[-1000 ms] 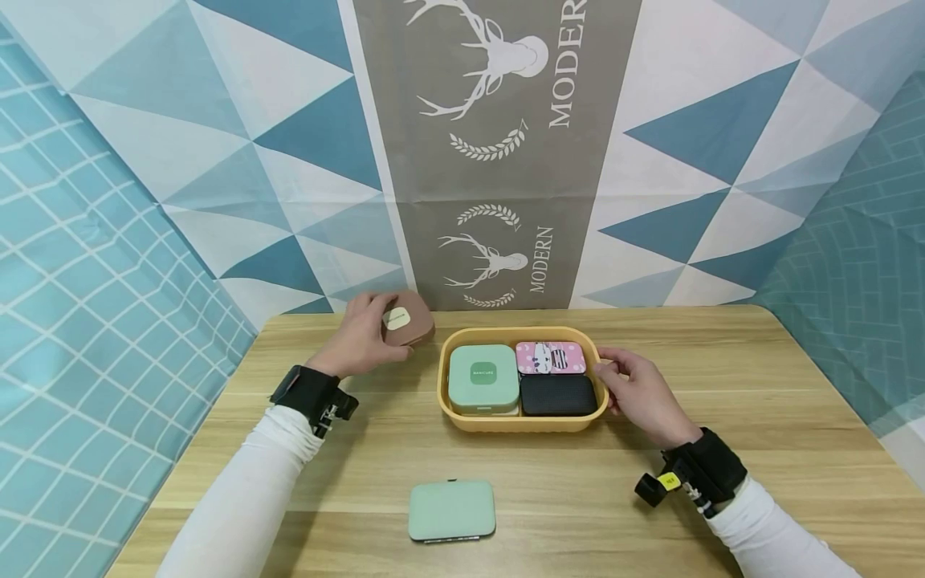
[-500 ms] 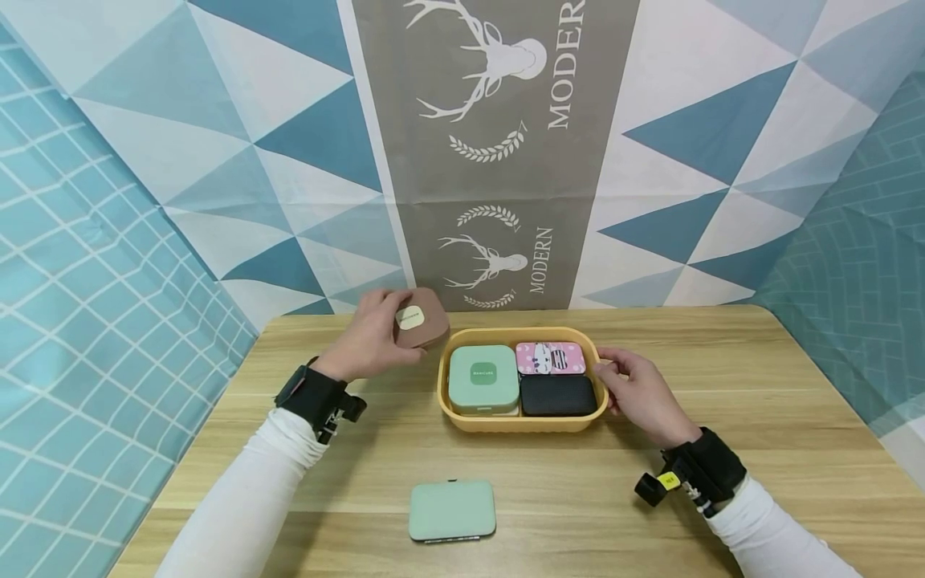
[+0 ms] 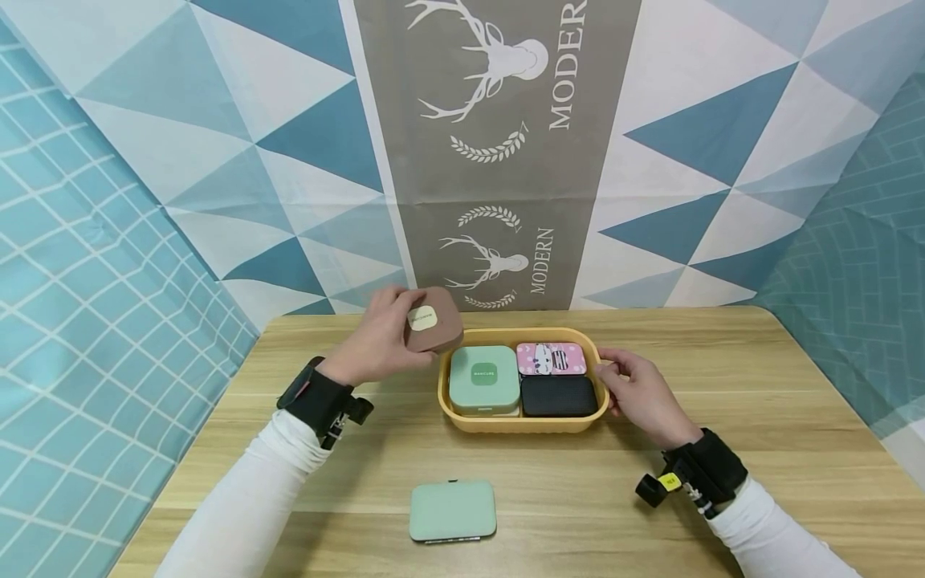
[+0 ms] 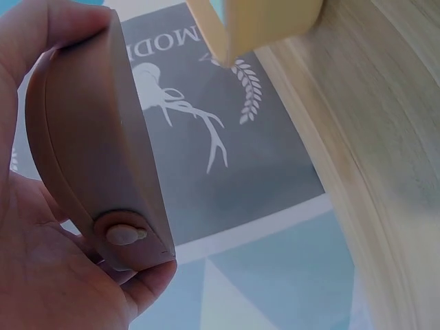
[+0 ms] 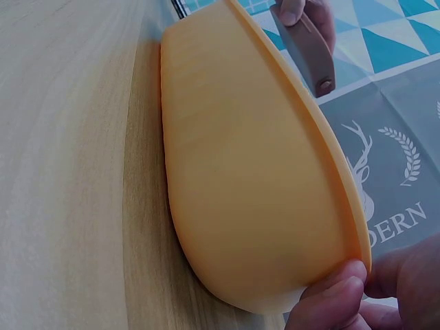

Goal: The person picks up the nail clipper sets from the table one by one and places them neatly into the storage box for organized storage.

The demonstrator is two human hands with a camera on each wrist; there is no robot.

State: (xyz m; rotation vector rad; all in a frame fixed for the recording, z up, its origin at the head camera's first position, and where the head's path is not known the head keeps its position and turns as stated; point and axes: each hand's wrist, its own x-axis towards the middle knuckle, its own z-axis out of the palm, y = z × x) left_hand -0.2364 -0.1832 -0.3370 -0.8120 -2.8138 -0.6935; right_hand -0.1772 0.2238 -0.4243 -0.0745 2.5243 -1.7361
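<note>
My left hand (image 3: pixel 374 343) grips a brown square case (image 3: pixel 444 329) with a cream label, held above the table at the left back corner of the yellow basket (image 3: pixel 523 427). In the left wrist view, a round snap (image 4: pixel 122 234) shows on the side of that case, with fingers and thumb around its edges. At the basket's right end, my right hand (image 3: pixel 643 393) pinches the rim between thumb and fingers. Inside the basket lie a mint green square case (image 3: pixel 482 393) labelled "Manicure", a pink cartoon tin (image 3: pixel 571 359) and a black case (image 3: pixel 558 396).
A flat mint green case (image 3: pixel 453 511) lies on the wooden table (image 3: pixel 578 498), in front of the basket. Close behind the table's back edge hangs a patterned cloth (image 3: pixel 578 185) with deer heads and triangles. Blue tiled cloth (image 3: pixel 87 321) covers the left side.
My left hand has raised the brown case slightly and carried it right, from beside the basket to its left back corner. The right hand stays on the rim.
</note>
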